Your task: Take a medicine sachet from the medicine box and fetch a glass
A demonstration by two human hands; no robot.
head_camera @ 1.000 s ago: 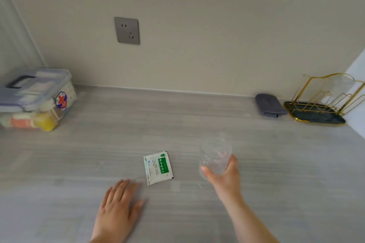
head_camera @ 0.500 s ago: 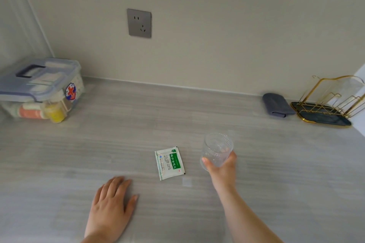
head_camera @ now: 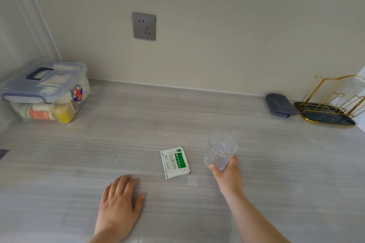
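A pale grey bench (head_camera: 197, 116) runs along a plain wall. The right hand (head_camera: 229, 175) has its grip clamped on the glass (head_camera: 220, 151), tilted, just right of the medicine sachet (head_camera: 174, 162), which lies flat, long axis running away from the person. The left hand (head_camera: 120, 203) rests open-palmed nearby. The closed medicine box (head_camera: 45, 89) sits far left; nothing blocks the 1 spot beneath the glass.

A grey square wall plug (head_camera: 144, 26) is up high. A folded dark grey cloth (head_camera: 280, 105) lies touching a gold wire rack (head_camera: 333, 102).
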